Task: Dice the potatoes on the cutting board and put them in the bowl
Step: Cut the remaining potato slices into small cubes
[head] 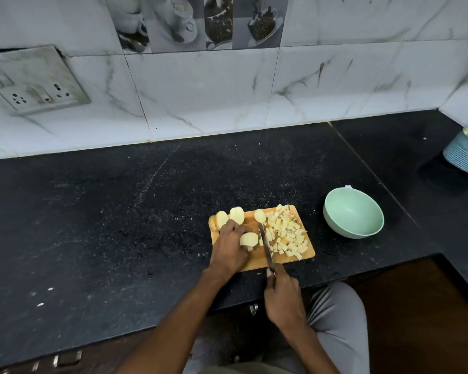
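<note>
Potato half gripped by left hand; right hand grips knife.

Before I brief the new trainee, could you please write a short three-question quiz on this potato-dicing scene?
1. True or false: the green bowl already holds diced potato.
2. Which hand grips the knife? A) left hand B) right hand C) neither
3. Fill in: the pile of diced pieces lies on the ____ side of the cutting board, as the person sees it.

Key
1. False: the bowl looks empty, and the dice are on the board.
2. B: the right hand grips the handle, while the left hand holds a potato piece.
3. Right, the side nearer the bowl; uncut halves sit at the far left.
</note>
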